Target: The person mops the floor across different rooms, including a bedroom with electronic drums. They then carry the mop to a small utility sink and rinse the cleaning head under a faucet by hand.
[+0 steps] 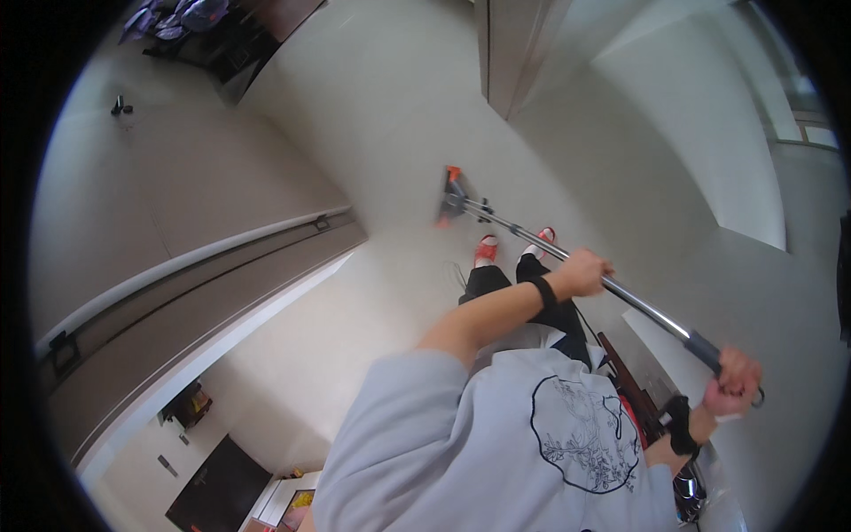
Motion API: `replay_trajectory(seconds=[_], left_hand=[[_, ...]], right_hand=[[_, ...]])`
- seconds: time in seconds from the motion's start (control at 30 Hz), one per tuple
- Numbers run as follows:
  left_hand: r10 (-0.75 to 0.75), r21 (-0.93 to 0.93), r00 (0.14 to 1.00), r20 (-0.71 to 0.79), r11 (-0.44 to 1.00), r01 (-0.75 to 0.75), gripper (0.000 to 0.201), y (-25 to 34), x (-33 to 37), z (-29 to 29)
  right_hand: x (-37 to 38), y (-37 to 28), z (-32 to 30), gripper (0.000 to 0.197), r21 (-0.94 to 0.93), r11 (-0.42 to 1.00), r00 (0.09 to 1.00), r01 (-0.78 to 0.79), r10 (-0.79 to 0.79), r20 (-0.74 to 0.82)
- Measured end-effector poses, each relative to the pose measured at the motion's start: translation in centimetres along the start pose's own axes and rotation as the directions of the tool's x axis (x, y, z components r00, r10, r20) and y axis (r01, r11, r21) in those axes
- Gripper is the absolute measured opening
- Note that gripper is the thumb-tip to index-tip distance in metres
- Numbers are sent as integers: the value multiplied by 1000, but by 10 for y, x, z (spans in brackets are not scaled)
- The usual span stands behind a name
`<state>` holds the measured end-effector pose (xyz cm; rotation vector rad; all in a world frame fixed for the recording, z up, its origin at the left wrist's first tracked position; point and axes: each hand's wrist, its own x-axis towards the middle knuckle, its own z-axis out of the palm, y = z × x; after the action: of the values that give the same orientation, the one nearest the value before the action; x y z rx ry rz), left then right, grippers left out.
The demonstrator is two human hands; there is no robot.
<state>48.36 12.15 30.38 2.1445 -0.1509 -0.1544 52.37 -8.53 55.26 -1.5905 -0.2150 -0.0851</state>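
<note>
A mop with a long silver pole (651, 310) runs slantwise across the middle of the view. Its dark grey head (454, 197), orange at both ends, rests on the pale floor beyond my feet and looks slightly blurred. Partway down the pole, my left hand (583, 272) is closed round the metal. My right hand (734, 383) grips the dark handle near the pole's upper end, where a small loop sticks out. A dark band circles each wrist.
My red shoes (486, 249) stand close behind the mop head. A door frame (512, 53) rises ahead, with a white wall at the right. To the left is a large door with a latch (324, 222). Dark furniture with purple cloth (191, 18) stands far left.
</note>
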Motion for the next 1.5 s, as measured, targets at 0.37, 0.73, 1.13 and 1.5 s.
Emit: replay_trajectory(seconds=[0.37,0.73,1.13,1.5], left_hand=[[150,-93,907,395,988,-123,29,94,50,18],[36,118,928,371,989,-86,26,1,47,-56],[47,105,935,352,990,-90,8,-45,53,-72],[199,-62,861,469,979,-193,17,86,77,82]], right_hand=[[-18,-75,-55,29,267,961,987,67,-24,-162],[-30,-14,21,29,384,914,989,129,-91,-115],[-37,15,78,31,338,941,951,-13,116,-287],[-38,-26,-124,33,253,968,976,-5,60,-211]])
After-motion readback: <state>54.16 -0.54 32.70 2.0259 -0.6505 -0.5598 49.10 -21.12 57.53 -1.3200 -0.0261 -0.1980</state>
